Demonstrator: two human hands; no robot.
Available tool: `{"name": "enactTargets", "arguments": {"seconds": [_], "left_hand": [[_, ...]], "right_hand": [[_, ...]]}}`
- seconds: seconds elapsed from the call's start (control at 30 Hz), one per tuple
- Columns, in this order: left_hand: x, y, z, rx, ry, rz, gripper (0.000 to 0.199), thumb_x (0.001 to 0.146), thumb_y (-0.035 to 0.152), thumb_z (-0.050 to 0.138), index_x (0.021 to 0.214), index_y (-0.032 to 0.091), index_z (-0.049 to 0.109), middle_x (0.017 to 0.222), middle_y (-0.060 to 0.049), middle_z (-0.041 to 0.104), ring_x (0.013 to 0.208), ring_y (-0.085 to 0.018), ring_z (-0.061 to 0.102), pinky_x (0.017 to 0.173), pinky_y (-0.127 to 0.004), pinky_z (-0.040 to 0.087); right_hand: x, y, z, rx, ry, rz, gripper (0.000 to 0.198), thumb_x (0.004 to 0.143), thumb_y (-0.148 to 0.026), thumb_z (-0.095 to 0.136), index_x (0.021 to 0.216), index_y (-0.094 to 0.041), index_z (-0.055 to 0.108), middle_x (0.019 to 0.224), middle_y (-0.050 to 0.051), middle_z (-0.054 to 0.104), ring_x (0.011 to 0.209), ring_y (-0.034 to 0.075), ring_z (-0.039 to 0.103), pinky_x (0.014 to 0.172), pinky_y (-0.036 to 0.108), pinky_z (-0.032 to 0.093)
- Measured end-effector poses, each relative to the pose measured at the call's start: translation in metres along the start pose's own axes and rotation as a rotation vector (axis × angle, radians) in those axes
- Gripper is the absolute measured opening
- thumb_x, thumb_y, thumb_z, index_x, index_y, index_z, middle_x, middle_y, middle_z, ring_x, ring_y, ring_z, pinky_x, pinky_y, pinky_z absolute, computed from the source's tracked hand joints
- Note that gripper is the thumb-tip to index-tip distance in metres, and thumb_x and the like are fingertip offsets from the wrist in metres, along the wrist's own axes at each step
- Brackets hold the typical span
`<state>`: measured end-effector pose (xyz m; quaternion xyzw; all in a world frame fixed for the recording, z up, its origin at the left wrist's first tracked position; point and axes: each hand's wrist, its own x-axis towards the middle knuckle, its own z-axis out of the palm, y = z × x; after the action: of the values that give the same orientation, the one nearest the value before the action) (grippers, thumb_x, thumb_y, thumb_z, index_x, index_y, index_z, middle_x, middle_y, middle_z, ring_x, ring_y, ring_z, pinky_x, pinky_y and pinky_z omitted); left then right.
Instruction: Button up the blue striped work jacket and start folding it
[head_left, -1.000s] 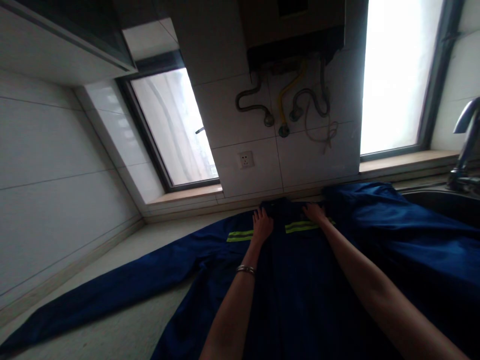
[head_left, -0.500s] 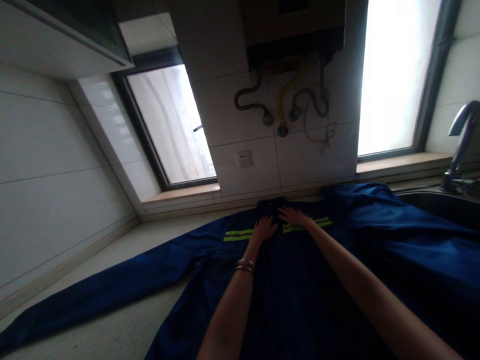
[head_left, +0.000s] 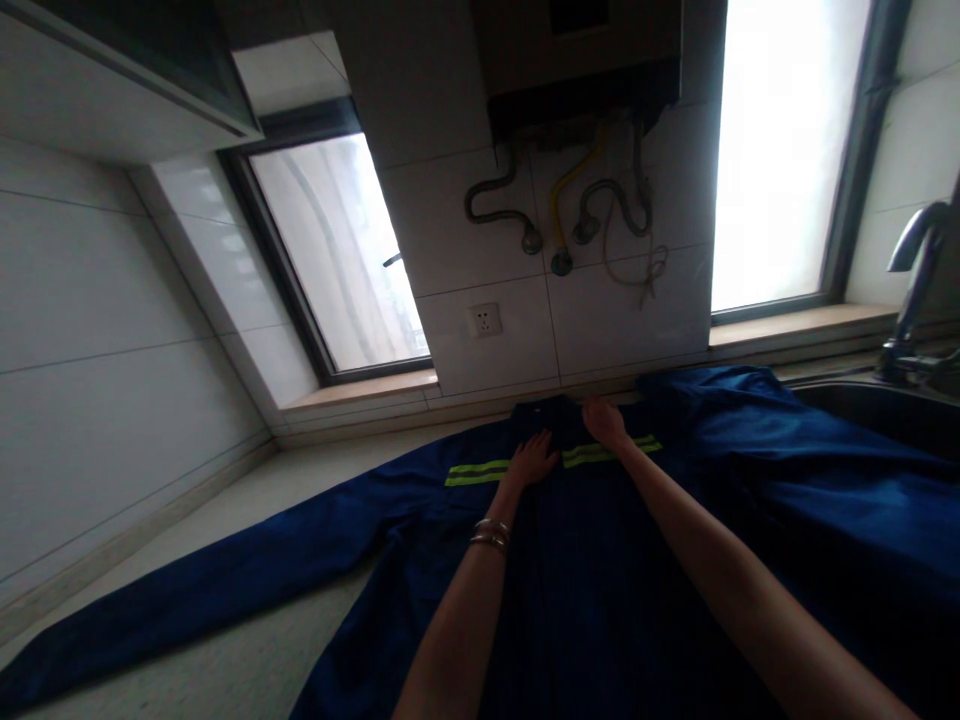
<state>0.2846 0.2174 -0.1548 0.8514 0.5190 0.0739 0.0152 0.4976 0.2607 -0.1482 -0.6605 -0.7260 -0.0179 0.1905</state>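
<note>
A dark blue work jacket (head_left: pixel 585 590) with yellow reflective stripes lies spread on a pale countertop (head_left: pixel 225 680), one sleeve stretched toward the near left. My left hand (head_left: pixel 531 460) rests flat on the jacket just below the collar, fingers apart, with bracelets on the wrist. My right hand (head_left: pixel 604 420) lies at the collar's right side, on the reflective stripe; whether it pinches the cloth I cannot tell.
A second heap of blue cloth (head_left: pixel 787 450) covers the counter at the right, beside a sink (head_left: pixel 885 405) with a metal tap (head_left: pixel 911 290). Tiled wall behind holds a socket (head_left: pixel 484 320), hoses (head_left: pixel 570 215) under a heater, and two windows.
Both hands have drawn closer together at the collar. My right hand slid left from the stripe's right part, then up toward the collar edge.
</note>
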Motion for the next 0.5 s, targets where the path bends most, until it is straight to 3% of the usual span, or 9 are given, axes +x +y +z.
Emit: {"name": "enactTargets", "arguments": {"seconds": [0.1, 0.23, 0.37, 0.5], "left_hand": [[-0.001, 0.000, -0.001, -0.013, -0.020, -0.006, 0.064, 0.090, 0.055, 0.018, 0.146, 0.023, 0.018, 0.153, -0.002, 0.015, 0.139, -0.022, 0.018, 0.111, -0.045, 0.019], [-0.002, -0.001, 0.000, -0.005, -0.007, 0.009, 0.065, 0.090, 0.055, 0.018, 0.146, 0.023, 0.018, 0.153, -0.002, 0.015, 0.139, -0.023, 0.018, 0.111, -0.045, 0.020], [-0.001, -0.002, 0.000, 0.003, 0.006, 0.006, 0.065, 0.090, 0.055, 0.019, 0.146, 0.023, 0.018, 0.153, -0.002, 0.016, 0.138, -0.022, 0.018, 0.111, -0.044, 0.021], [0.001, -0.003, 0.001, -0.004, 0.007, -0.006, 0.063, 0.090, 0.053, 0.021, 0.145, 0.023, 0.020, 0.152, -0.002, 0.019, 0.138, -0.022, 0.020, 0.111, -0.044, 0.020]], "right_hand": [[-0.003, 0.019, 0.001, -0.011, -0.021, 0.160, 0.055, 0.094, -0.043, 0.019, 0.131, -0.015, 0.049, 0.138, 0.021, 0.039, 0.130, 0.038, 0.030, 0.101, 0.063, 0.011], [-0.005, 0.034, 0.006, -0.001, -0.128, 0.268, 0.054, 0.090, -0.055, 0.024, 0.137, -0.033, 0.040, 0.148, 0.007, 0.027, 0.133, 0.042, 0.020, 0.099, 0.067, 0.007], [-0.009, 0.032, -0.002, -0.010, -0.144, 0.232, 0.058, 0.090, -0.054, 0.021, 0.140, -0.029, 0.036, 0.148, 0.011, 0.026, 0.133, 0.041, 0.019, 0.098, 0.068, 0.006], [-0.027, 0.014, -0.022, -0.013, -0.162, 0.060, 0.058, 0.093, -0.044, 0.019, 0.142, -0.015, 0.032, 0.147, 0.017, 0.026, 0.134, 0.035, 0.021, 0.102, 0.061, 0.011]]}}
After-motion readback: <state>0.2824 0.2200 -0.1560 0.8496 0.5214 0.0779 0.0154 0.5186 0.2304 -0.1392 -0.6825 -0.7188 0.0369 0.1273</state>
